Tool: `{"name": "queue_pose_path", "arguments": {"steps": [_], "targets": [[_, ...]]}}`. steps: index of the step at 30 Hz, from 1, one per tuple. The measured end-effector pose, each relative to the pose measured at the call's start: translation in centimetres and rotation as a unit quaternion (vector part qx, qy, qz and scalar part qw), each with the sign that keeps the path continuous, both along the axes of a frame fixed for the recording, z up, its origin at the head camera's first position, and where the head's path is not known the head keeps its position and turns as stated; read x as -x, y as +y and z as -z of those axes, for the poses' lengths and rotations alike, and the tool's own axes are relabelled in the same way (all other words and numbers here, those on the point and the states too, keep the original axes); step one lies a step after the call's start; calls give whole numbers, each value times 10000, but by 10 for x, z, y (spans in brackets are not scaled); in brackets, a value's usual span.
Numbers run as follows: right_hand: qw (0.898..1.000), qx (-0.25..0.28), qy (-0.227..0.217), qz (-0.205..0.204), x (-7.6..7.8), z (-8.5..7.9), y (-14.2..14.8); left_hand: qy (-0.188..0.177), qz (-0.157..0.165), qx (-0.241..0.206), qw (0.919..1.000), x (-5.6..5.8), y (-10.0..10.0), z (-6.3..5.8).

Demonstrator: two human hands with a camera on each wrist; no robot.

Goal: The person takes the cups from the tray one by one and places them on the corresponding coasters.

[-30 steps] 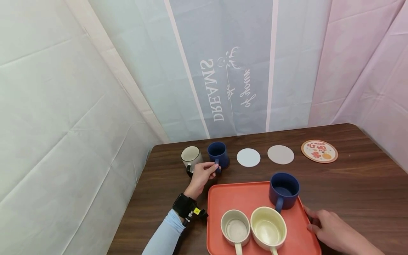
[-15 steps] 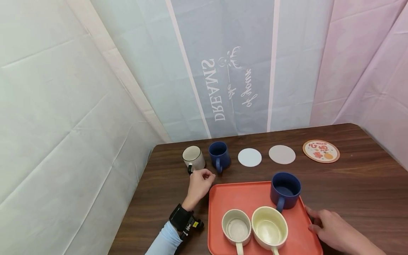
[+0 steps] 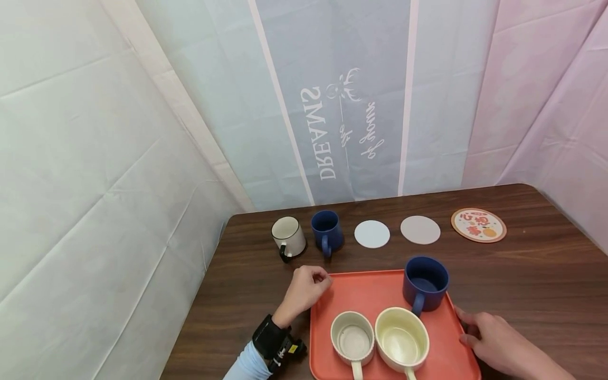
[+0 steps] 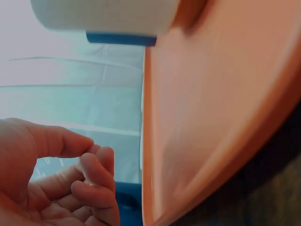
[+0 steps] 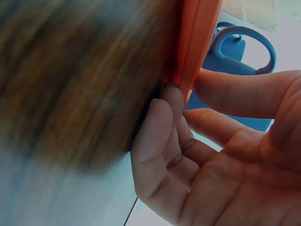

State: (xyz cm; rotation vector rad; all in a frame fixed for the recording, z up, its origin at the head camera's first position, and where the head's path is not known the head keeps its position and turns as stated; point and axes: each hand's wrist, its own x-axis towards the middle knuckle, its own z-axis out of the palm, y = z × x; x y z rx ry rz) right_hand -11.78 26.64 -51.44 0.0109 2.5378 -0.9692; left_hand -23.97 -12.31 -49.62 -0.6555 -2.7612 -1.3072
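Note:
My left hand (image 3: 306, 287) is at the far left corner of the orange-red tray (image 3: 366, 293). Its fingers are loosely curled, with the thumb close to the fingertips and nothing held, as the left wrist view shows. At the tray's right side, my right hand (image 3: 491, 338) pinches the rim, thumb above and fingers beneath it. On the tray stand a wide blue mug (image 3: 425, 279), an off-white mug (image 3: 352, 338) and a pale yellow mug (image 3: 401, 335). Behind the tray, a smaller blue mug (image 3: 326, 232) stands beside a white mug (image 3: 291, 237) with a black handle.
To the right of the smaller blue mug lie a white round coaster (image 3: 372, 234), a greyish-pink one (image 3: 420, 230) and a patterned one (image 3: 478, 225). All stand on a dark wooden table (image 3: 537, 269). Printed fabric (image 3: 361, 121) hangs behind the table.
My left hand has let go of the smaller blue mug's handle and moved back towards me, to the tray's far left corner. The right hand keeps its place on the rim.

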Motion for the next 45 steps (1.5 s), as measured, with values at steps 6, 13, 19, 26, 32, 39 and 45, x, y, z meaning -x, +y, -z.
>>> {"name": "queue_pose_path", "arguments": {"steps": [6,13,19,26,32,39,45], "targets": [[10000,-38,52,-21,1,0,-1,-278,253,-221,9991,-18,-3,0],[9998,-61,179,-93,0,-1,0,-556,301,-497,9968,-42,-7,-3],[10000,-25,34,-23,0,2,1,-813,207,-641,9944,-60,-14,-6],[9999,-103,45,-70,-1,1,1,-1477,447,-649,9859,-89,-23,-20],[9991,-194,342,-152,-2,-1,-1,-1869,726,-467,9786,-119,-17,-29],[9983,-216,515,-184,-2,-2,0,-2234,796,-908,9672,-141,-5,-16],[9991,-151,360,-174,-2,-4,-1,-1929,785,-1014,9728,-145,-1,-8]]}}
